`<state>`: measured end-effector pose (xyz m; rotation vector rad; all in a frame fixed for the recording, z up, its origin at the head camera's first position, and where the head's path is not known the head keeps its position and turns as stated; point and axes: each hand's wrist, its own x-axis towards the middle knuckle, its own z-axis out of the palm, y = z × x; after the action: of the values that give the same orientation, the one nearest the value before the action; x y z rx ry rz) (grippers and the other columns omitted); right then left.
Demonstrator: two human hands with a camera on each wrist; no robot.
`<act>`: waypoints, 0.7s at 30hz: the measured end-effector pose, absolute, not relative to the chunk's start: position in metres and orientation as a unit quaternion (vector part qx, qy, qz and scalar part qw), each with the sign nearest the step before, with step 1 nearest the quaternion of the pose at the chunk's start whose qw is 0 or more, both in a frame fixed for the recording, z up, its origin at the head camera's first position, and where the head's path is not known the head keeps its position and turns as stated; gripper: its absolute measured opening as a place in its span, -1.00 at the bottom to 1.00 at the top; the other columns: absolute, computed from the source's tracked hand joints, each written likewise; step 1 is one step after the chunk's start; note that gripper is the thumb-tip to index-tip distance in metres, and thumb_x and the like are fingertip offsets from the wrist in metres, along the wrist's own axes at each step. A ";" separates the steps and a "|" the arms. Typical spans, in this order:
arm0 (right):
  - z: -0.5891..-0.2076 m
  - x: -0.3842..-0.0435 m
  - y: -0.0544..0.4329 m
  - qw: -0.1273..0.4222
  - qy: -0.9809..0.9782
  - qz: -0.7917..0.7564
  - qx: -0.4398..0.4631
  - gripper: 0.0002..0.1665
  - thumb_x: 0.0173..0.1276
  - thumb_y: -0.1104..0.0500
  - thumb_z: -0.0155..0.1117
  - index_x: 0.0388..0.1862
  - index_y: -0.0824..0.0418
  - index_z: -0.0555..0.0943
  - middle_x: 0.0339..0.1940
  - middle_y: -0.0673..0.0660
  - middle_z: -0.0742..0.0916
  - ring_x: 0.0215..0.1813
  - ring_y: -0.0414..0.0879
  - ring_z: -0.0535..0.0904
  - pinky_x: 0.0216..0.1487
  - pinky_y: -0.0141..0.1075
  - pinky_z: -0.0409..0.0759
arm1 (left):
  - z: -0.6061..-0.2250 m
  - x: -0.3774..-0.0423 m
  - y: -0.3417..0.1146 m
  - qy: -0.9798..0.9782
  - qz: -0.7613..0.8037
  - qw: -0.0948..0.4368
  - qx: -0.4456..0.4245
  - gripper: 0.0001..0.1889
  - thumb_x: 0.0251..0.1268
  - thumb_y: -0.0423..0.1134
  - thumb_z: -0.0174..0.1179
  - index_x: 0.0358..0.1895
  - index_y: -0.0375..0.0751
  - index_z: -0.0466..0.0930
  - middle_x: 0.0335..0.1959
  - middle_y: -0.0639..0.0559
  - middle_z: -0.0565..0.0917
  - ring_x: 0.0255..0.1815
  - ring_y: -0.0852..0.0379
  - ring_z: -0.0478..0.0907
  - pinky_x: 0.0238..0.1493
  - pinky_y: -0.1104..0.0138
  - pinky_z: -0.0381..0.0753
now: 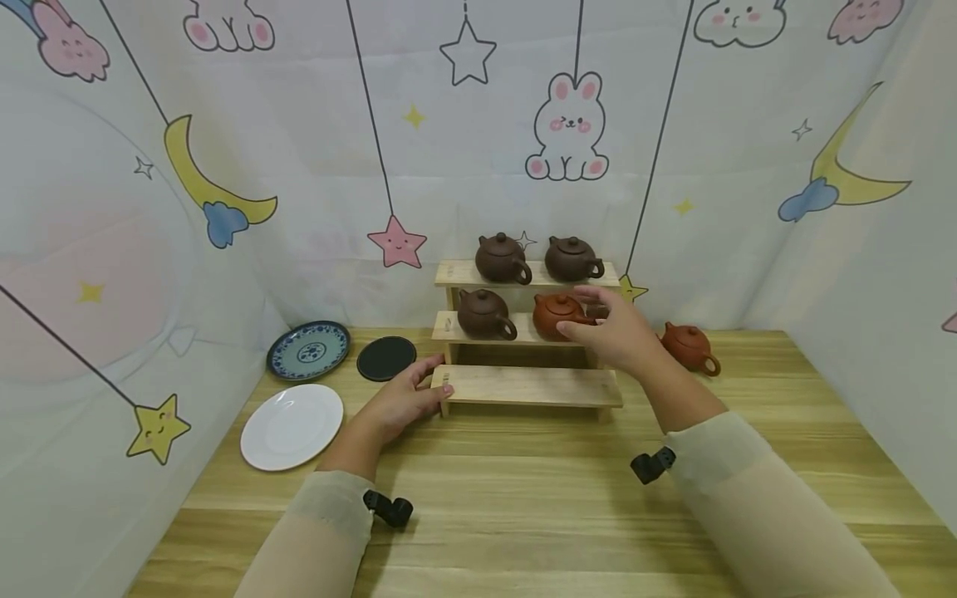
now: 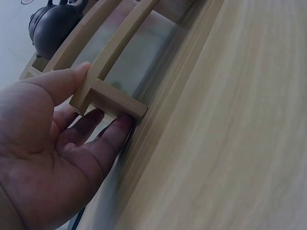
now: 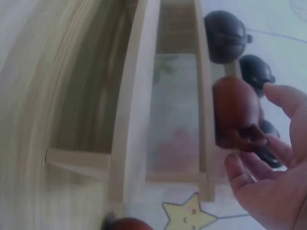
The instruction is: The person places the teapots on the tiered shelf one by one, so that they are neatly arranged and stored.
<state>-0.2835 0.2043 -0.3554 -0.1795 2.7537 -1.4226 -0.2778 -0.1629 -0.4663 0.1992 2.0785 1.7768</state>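
Note:
A three-tier wooden stand (image 1: 531,386) sits on the table. My left hand (image 1: 404,399) grips the left end of its lowest shelf, thumb on top and fingers around the end, as the left wrist view shows. On the middle shelf rests a reddish-brown teapot (image 1: 557,317); my right hand (image 1: 616,332) is at its handle side, fingers spread loosely about it. In the right wrist view gaps show between those fingers and the teapot (image 3: 235,110); firm contact cannot be made out. Beside it stands a dark brown teapot (image 1: 484,314). Two more dark teapots, left (image 1: 501,259) and right (image 1: 572,259), occupy the top shelf.
Another reddish teapot (image 1: 688,347) stands on the table right of the stand, behind my right forearm. To the left lie a blue patterned plate (image 1: 309,350), a black round coaster (image 1: 386,359) and a white plate (image 1: 292,428). A printed curtain (image 1: 478,166) hangs behind.

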 end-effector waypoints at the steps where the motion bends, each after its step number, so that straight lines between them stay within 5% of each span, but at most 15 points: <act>1: -0.354 -0.281 0.207 0.018 0.886 -0.461 -0.057 -0.04 0.39 -0.26 0.51 0.66 -0.07 0.36 0.57 0.19 0.53 0.60 0.20 0.42 0.49 0.22 0.51 | -0.466 -0.278 -0.163 0.742 0.636 0.199 0.072 -0.16 0.59 -0.24 0.28 0.76 -0.08 0.02 0.76 -0.15 0.13 0.61 -0.15 0.39 0.47 0.08 0.57; 11: -0.355 -0.249 0.248 -0.012 0.890 -0.455 -0.033 0.03 0.39 -0.37 0.45 0.71 -0.12 0.30 0.67 0.10 0.44 0.64 0.22 0.38 0.43 0.23 0.56 | -0.464 -0.276 -0.162 0.743 0.635 0.199 0.070 -0.16 0.59 -0.24 0.28 0.77 -0.08 0.01 0.77 -0.15 0.12 0.62 -0.15 0.38 0.49 0.06 0.56; 21: -0.381 -0.236 0.301 -0.036 0.896 -0.442 -0.008 0.06 0.48 -0.33 0.38 0.72 0.14 0.25 0.64 0.33 0.45 0.60 0.38 0.38 0.43 0.31 0.50 | -0.464 -0.276 -0.162 0.741 0.638 0.199 0.069 -0.17 0.59 -0.25 0.28 0.76 -0.08 0.02 0.76 -0.15 0.13 0.63 -0.16 0.37 0.47 0.07 0.58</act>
<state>-0.2361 0.3015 -0.3805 -0.0256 2.8817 -1.4210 -0.2764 -0.1615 -0.4644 0.1930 2.0719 1.7827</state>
